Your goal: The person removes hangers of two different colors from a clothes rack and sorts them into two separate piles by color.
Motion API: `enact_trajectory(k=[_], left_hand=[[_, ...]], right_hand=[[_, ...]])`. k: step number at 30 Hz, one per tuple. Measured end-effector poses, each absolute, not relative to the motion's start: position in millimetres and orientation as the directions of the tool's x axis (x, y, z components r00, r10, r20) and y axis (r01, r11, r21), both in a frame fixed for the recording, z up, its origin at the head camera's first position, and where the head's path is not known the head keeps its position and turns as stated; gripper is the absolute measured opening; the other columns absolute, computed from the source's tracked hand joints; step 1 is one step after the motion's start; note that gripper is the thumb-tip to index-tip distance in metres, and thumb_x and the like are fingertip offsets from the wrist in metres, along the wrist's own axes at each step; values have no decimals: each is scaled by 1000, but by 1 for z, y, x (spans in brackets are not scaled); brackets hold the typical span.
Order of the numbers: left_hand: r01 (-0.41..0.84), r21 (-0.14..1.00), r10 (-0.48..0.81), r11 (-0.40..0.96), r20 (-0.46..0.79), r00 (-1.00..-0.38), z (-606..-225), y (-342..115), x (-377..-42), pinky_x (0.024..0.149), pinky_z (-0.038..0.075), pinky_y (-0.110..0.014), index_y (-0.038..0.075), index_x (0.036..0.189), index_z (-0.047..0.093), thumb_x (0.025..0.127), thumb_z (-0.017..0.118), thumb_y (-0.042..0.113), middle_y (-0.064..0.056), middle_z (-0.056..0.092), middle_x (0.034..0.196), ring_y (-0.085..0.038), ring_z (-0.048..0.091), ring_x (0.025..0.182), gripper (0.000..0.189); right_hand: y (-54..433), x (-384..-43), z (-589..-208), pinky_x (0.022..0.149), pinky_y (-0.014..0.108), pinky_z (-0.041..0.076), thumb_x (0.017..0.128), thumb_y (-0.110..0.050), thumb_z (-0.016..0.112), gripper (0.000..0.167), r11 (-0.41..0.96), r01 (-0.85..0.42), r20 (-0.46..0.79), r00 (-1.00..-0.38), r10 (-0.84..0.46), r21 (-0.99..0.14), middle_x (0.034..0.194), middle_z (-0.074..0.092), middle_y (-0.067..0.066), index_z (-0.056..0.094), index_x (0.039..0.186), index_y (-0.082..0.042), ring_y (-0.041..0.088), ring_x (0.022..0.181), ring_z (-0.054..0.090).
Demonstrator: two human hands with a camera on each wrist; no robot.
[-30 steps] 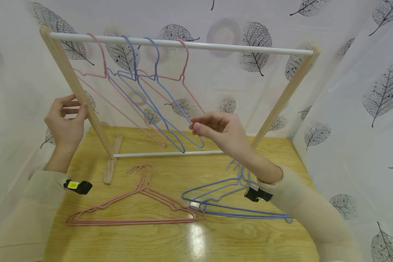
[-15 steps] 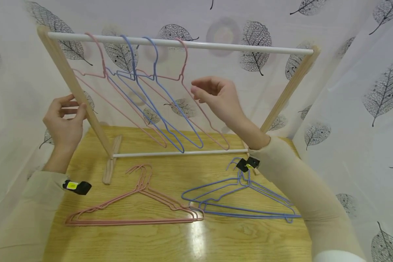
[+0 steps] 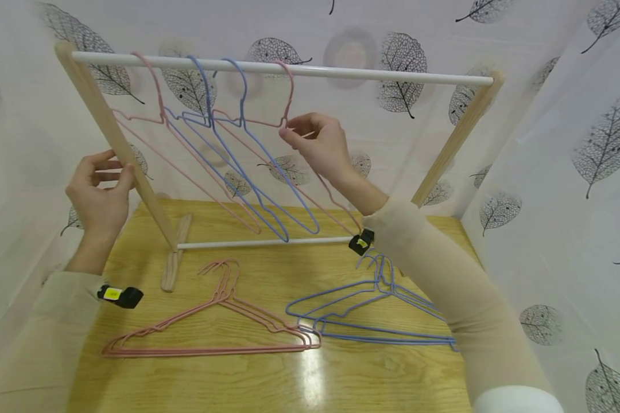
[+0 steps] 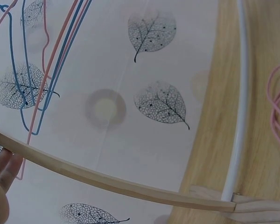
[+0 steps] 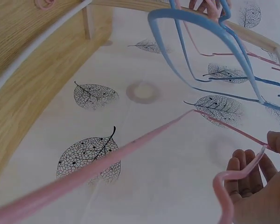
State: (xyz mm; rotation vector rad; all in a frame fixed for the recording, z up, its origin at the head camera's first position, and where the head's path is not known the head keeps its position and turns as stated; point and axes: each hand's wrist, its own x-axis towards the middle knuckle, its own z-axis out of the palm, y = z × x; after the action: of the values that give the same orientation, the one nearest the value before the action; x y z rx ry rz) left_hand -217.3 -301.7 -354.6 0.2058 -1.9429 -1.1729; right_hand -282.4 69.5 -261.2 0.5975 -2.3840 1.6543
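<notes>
My left hand [image 3: 102, 195] grips the left wooden post [image 3: 97, 109] of a small clothes rack, thumb in front and fingers behind. With thumb and fingertips, my right hand [image 3: 322, 146] pinches a pink hanger [image 3: 291, 89] at its neck, just below the hook. That hanger's hook rests over the white rail [image 3: 372, 74]. In the right wrist view the same pink hanger [image 5: 107, 165] slants close past the camera. To its left on the rail hang two blue hangers, the nearer blue hanger [image 3: 244, 94] beside it, and another pink hanger [image 3: 158, 89] furthest left.
Several pink hangers [image 3: 186, 351] lie stacked on the wooden table [image 3: 227, 384], front left. Several blue hangers [image 3: 372, 335] lie to their right, partly under my right arm. A white lower bar [image 3: 258, 243] joins the rack's feet. Leaf-patterned sheeting [image 3: 537, 172] surrounds the table.
My right hand has left the lower part of a blue hanger, risen, and moved left onto the neck of the right-hand pink hanger. My left hand stays on the post.
</notes>
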Motion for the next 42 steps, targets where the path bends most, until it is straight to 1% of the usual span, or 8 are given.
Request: enact_trajectory(k=[6, 11, 13, 19, 23, 31, 37, 42], left_hand=[[264, 798, -522, 541, 565, -639, -356, -302, -218, 68, 48, 3, 11, 125, 75, 98, 74, 17, 34, 59, 94, 16, 60, 82, 28], [271, 805, -522, 529, 560, -643, -355, -302, -219, 68, 49, 3, 10, 125, 75, 97, 74, 16, 32, 60, 94, 15, 61, 82, 28], [276, 803, -521, 528, 563, -642, -355, -302, -219, 68, 49, 3, 10, 124, 75, 97, 74, 16, 32, 60, 94, 15, 61, 81, 28], [291, 796, -507, 530, 573, -644, -355, -302, -220, 67, 49, 3, 9, 124, 74, 97, 74, 15, 32, 60, 94, 15, 61, 81, 28], [284, 797, -507, 533, 570, -647, -355, -302, -220, 66, 49, 3, 9, 125, 74, 97, 74, 16, 33, 59, 94, 15, 60, 81, 28], [267, 802, -508, 534, 556, -657, -354, -302, -218, 67, 49, 3, 11, 126, 74, 98, 74, 17, 33, 59, 94, 14, 60, 82, 29], [267, 806, -516, 528, 555, -652, -354, -304, -218, 67, 49, 3, 10, 126, 74, 98, 74, 16, 33, 59, 94, 15, 61, 82, 29], [276, 807, -521, 522, 558, -646, -355, -304, -219, 67, 49, 3, 9, 125, 74, 97, 74, 15, 32, 60, 94, 14, 61, 81, 28]], right_hand=[[67, -284, -263, 76, 27, 64, 99, -15, 74, 19, 281, -412, 373, -910, -183, -867, 88, 75, 1, 78, 110, -1, 9, 72, 69], [80, -281, -258, 68, 22, 62, 99, -12, 74, 17, 230, -445, 429, -895, -120, -865, 76, 70, -9, 78, 107, 3, 7, 66, 67], [86, -278, -255, 65, 20, 60, 98, -11, 74, 17, 203, -460, 449, -888, -99, -865, 74, 70, -11, 77, 105, 4, 7, 64, 67], [112, -261, -249, 65, 19, 61, 96, -9, 76, 14, 146, -488, 487, -872, -42, -861, 74, 73, -9, 78, 101, 4, 7, 63, 67], [132, -248, -253, 67, 18, 61, 97, -10, 76, 13, 165, -500, 504, -863, -18, -850, 76, 75, -9, 78, 100, 2, 6, 66, 68], [171, -219, -273, 67, 16, 61, 100, -11, 72, 18, 235, -496, 510, -860, -1, -836, 73, 73, -15, 76, 100, 7, 1, 64, 67], [196, -201, -295, 69, 15, 59, 103, -17, 69, 23, 321, -431, 448, -894, -24, -843, 71, 72, -17, 77, 97, 3, 2, 67, 67], [212, -194, -325, 68, 14, 59, 106, -21, 66, 31, 382, -393, 408, -912, -42, -837, 68, 70, -17, 77, 96, 7, 3, 66, 67]])
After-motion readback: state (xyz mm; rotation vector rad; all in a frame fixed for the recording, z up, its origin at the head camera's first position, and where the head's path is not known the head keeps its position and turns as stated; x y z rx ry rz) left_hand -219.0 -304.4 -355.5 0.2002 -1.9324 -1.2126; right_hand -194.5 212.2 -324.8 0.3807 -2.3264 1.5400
